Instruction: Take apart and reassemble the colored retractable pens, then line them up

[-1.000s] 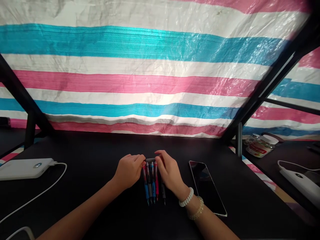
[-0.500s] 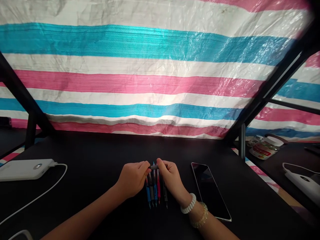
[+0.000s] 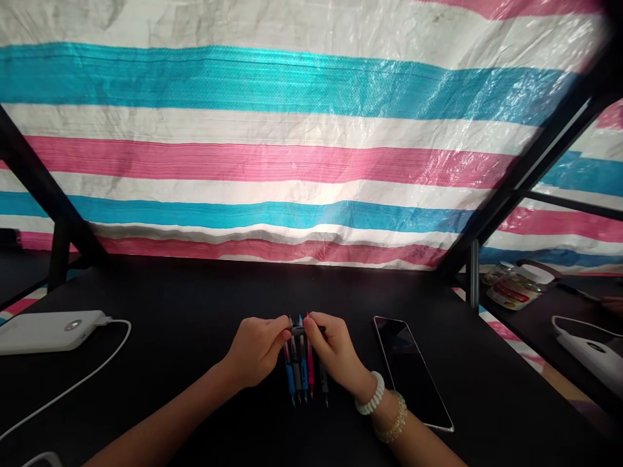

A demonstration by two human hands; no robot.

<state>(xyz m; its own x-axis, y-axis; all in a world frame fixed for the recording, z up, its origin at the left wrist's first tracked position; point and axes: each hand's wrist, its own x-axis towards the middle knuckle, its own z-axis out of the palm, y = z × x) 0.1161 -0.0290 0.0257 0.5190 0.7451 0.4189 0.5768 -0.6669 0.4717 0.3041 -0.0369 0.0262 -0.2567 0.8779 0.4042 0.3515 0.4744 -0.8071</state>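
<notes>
Both hands pinch a black pen point(image 3: 298, 331) held crosswise over a row of pens. My left hand point(image 3: 260, 349) is closed on its left end, and my right hand point(image 3: 335, 353) is closed round its right part, hiding much of it. Beneath lie several pens side by side with tips toward me: a blue pen point(image 3: 290, 376), a grey pen point(image 3: 297, 375), another blue pen point(image 3: 304, 373) and a pink pen point(image 3: 311, 375). A dark grey pen point(image 3: 324, 383) lies slightly apart, partly under my right hand. The upper ends of some pens are hidden by my fingers.
A smartphone point(image 3: 413, 373) lies right of my right hand on the black table point(image 3: 209, 292). On the left sits a white power bank point(image 3: 48, 331) with a white cable point(image 3: 104, 360). A striped sheet point(image 3: 292, 162) hangs behind. A jar point(image 3: 518, 287) stands on the neighbouring table.
The crosswise pen has dipped slightly and turned a little in my fingers; both hands keep their pinch. At the far right edge, part of another person's hand has come into view.
</notes>
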